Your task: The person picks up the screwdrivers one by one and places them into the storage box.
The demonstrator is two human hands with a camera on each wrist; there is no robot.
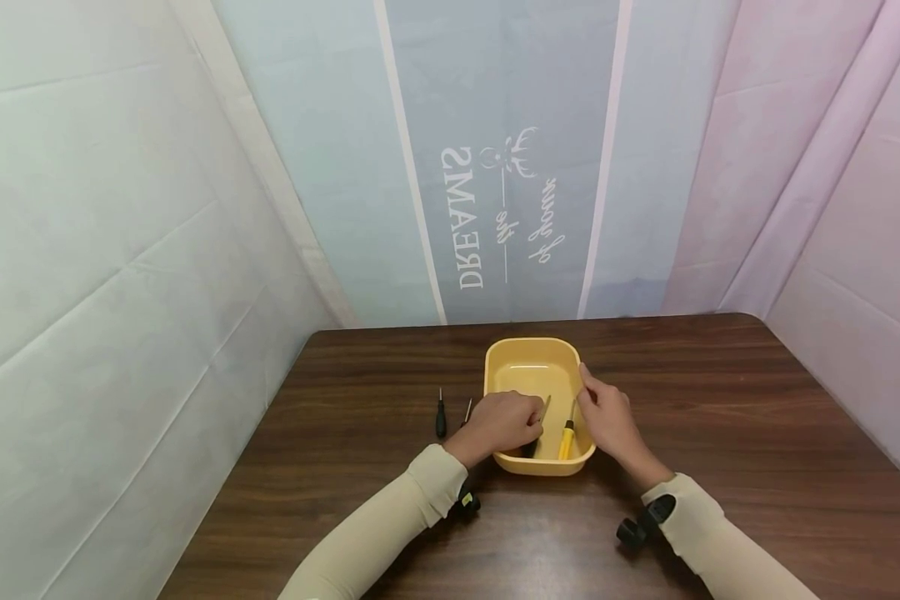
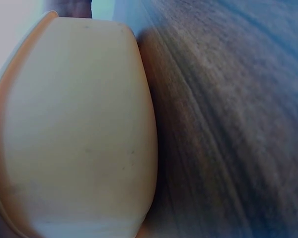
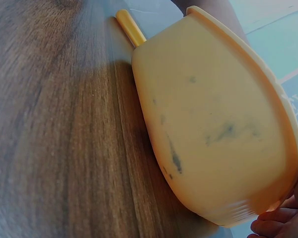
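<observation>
The yellow tub (image 3: 213, 124) fills the frame just above and beside the right hand (image 3: 280, 223), whose fingertips (image 3: 268, 217) show at the lower corner, touching the tub's rim. Dark smudges mark the tub's outer wall. It stands on the brown wood-grain desk (image 3: 54, 139), and a yellow handle (image 3: 130, 28) pokes out beyond its far end.

The head view is bright and evenly lit, with soft, weak shadows under the arms on the table (image 1: 720, 400) at the lower part of the frame. The walls bend a little near the left and right edges. Both wrist views are dimmer and soft; the bowl (image 2: 74, 134) is very close and blurred, and the wood grain smears toward the frame edges.
</observation>
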